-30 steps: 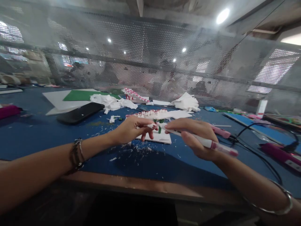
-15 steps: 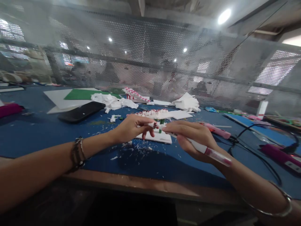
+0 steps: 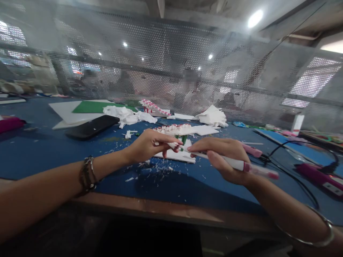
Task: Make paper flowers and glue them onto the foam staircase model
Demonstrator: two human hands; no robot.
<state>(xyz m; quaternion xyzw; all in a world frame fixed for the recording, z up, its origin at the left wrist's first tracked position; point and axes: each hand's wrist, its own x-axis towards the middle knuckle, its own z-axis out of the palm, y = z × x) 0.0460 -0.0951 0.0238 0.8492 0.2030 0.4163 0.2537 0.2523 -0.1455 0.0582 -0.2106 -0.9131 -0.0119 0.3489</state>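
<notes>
Between the fingertips of my left hand (image 3: 146,145) is a small white piece (image 3: 174,145) with dark red marks. My right hand (image 3: 226,153) is closed round a white marker pen (image 3: 234,163) with a clear, pink-tipped cap on its back end. The pen's front end points left at the white piece, very close to it; I cannot tell whether they touch. Just behind my hands stands a white, red-edged model (image 3: 173,129) on green legs (image 3: 183,139), above a white foam board (image 3: 184,156) that my left fingers partly hide.
White scraps litter the blue table (image 3: 166,185). A black phone (image 3: 92,127), a green sheet (image 3: 91,107) and crumpled white paper (image 3: 120,113) lie back left. A pink-and-white model (image 3: 154,106) stands behind. A pink tool (image 3: 252,150) and black cable (image 3: 297,182) lie right, before a perforated screen (image 3: 160,53).
The marker has turned flatter and shifted right with my right hand, so its cap end reaches farther out. The small piece has tilted in my left fingers, which have moved slightly.
</notes>
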